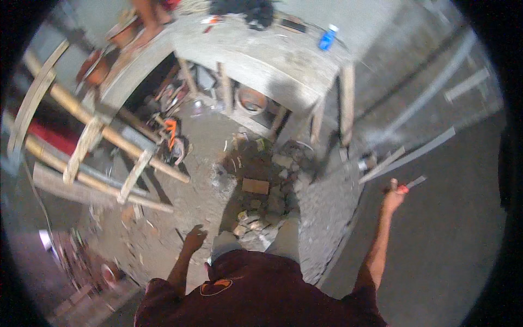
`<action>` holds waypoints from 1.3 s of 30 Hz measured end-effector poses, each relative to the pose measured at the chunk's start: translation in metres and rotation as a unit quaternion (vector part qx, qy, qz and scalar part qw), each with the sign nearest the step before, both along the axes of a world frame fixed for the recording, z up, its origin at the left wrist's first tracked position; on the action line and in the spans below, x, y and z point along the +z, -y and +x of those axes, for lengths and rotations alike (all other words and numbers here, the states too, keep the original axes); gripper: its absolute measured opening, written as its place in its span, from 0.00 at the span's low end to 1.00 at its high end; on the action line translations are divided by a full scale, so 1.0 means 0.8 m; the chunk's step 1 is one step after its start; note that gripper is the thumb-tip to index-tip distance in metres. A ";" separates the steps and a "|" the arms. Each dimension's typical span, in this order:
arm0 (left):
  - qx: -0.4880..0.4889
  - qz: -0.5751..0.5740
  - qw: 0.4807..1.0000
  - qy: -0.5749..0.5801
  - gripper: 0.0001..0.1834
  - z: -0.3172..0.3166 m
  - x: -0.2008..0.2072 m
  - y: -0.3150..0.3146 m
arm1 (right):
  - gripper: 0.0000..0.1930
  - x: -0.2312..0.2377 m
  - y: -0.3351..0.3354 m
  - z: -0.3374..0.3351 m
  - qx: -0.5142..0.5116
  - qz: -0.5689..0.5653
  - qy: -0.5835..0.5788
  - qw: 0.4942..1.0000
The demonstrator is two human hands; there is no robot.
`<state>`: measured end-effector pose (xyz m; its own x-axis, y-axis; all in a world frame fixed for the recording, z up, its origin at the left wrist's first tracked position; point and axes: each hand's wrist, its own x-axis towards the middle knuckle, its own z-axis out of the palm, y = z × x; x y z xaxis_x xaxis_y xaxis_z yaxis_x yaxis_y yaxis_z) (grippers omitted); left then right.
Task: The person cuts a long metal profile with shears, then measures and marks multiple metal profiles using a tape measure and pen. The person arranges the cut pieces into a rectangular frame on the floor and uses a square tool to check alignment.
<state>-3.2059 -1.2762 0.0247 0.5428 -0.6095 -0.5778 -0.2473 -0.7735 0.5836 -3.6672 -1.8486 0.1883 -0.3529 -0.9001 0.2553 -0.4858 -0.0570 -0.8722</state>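
Curling its fingers around a red-handled tool (403, 189), the right hand (393, 199) is occupied; rubble (259, 224) litters dirt floor (200, 139) before the table (261, 48); left hand's (195, 238) fingers unclear.

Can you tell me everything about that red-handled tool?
The small hand tool with a red handle has a thin, pale grey blade that looks like metal. The person's right hand grips the handle, out to the right. The blade points forward and rightward, seemingly touching nothing. Its exact kind is too blurred to tell.

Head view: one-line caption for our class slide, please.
Right hand gripping a red-handled tool, left hand hanging, rubble littering the floor.
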 end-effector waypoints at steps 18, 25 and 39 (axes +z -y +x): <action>0.470 0.102 0.864 -0.149 0.29 -0.458 0.028 0.216 | 0.40 0.102 0.573 -0.014 -0.006 -0.167 -0.137 0.976; 0.500 0.130 0.851 -0.091 0.30 -0.599 -0.023 0.223 | 0.31 0.133 0.515 0.066 0.141 -0.267 0.003 0.953; 0.482 -0.195 0.849 0.096 0.31 -0.567 0.101 0.270 | 0.14 0.327 0.082 0.162 0.563 -0.134 0.238 0.780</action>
